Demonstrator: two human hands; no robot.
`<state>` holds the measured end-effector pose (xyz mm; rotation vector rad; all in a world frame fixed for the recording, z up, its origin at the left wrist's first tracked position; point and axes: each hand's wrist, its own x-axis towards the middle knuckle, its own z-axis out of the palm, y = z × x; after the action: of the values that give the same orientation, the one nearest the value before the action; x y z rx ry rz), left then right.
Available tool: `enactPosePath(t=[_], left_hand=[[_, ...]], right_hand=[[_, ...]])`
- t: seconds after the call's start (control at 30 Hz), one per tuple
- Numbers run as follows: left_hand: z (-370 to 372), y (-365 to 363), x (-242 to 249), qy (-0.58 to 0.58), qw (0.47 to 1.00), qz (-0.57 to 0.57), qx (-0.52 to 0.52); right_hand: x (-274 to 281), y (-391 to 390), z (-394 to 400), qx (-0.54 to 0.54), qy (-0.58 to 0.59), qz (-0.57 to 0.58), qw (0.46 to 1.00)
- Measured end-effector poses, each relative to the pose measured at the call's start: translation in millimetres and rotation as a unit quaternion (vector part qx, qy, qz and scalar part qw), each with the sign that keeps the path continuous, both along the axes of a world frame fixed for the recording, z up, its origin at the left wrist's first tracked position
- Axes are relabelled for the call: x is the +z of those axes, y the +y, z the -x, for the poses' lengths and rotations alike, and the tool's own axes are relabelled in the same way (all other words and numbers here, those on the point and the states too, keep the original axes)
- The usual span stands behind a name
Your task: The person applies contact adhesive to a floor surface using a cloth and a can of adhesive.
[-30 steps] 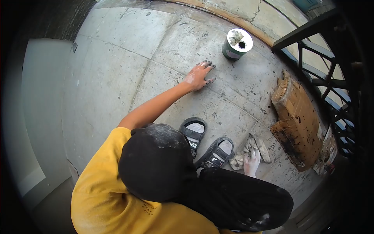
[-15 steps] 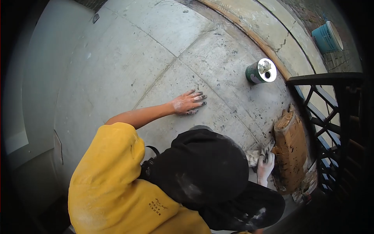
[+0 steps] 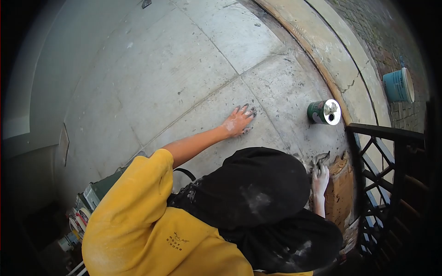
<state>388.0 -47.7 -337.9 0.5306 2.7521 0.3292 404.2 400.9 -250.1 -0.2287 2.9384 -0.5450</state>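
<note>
My left hand (image 3: 239, 121) lies flat on the grey tiled floor (image 3: 184, 78), fingers spread and smeared with dark and white residue. Low at the right, beyond my black-clad knees, my right hand (image 3: 320, 178) is coated in white, its fingers closed on a grey, crumpled rag (image 3: 322, 158). Just beside that hand is a worn brown cardboard piece (image 3: 339, 188) with dark stains. A green can (image 3: 324, 112) with a shiny, messy top and a dark opening stands on the floor above my right hand.
A black lattice railing (image 3: 378, 172) rises at the right edge. Beyond a raised pale ledge (image 3: 340, 60) sits a blue bucket (image 3: 398, 85) on paving. Several items, including a dark green box (image 3: 105, 186), are behind my left shoulder at the lower left.
The view has shifted, so the can and bucket appear lower and farther right. My right hand has moved up along the cardboard with the rag. My left hand remains flat on the floor.
</note>
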Motion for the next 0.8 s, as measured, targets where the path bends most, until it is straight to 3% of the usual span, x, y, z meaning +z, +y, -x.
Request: enactPosePath(t=[0.1, 0.13, 0.17, 0.23, 0.27, 0.3, 0.37, 0.43, 0.47, 0.5, 0.57, 0.63, 0.7, 0.73, 0.8], left_hand=[[-19, 13, -1, -0.022, 0.999, -0.016, 0.020], [-24, 12, -1, -0.048, 0.998, -0.033, 0.027], [-34, 10, -11, -0.042, 0.996, -0.063, 0.044], [-44, 1, -7, -0.062, 0.995, -0.061, 0.043], [-49, -4, -6, -0.057, 0.995, -0.054, 0.059], [-57, -9, -10, -0.070, 0.989, -0.096, 0.084], [-69, -20, -20, -0.073, 0.981, -0.130, 0.123], [-74, -29, -34, -0.117, 0.968, -0.138, 0.172], [-76, -35, -24, -0.111, 0.968, -0.133, 0.181], [-80, -38, -3, -0.115, 0.957, -0.165, 0.211], [-81, -42, 19, -0.115, 0.944, -0.193, 0.243], [-79, -46, 26, -0.121, 0.936, -0.195, 0.268], [-70, -46, -3, -0.112, 0.937, -0.195, 0.266], [-65, -45, -4, -0.106, 0.939, -0.200, 0.261], [-59, -44, 10, -0.103, 0.929, -0.219, 0.281]], right_hand=[[-4, -11, 15, 0.051, -0.021, -0.005, 0.998], [-3, -21, 19, 0.018, 0.019, 0.045, 0.999], [-17, -27, 22, -0.115, 0.028, 0.197, 0.973], [-31, -46, 44, -0.134, 0.244, 0.196, 0.940], [-51, -20, 57, -0.180, -0.004, 0.266, 0.947], [-57, -3, 67, -0.211, -0.257, 0.310, 0.891], [-60, -7, 78, -0.138, -0.284, 0.279, 0.907], [-94, 0, 83, -0.018, -0.145, 0.234, 0.961], [-73, -22, 82, 0.051, -0.023, 0.198, 0.979], [-56, -32, 85, 0.058, -0.023, 0.204, 0.977], [-35, -43, 90, -0.011, -0.255, 0.301, 0.919], [-23, -53, 86, 0.039, -0.224, 0.317, 0.921], [-13, -56, 82, 0.031, -0.235, 0.320, 0.917], [-13, -52, 82, -0.011, -0.290, 0.364, 0.885], [-1, -48, 77, -0.053, -0.284, 0.397, 0.871]])
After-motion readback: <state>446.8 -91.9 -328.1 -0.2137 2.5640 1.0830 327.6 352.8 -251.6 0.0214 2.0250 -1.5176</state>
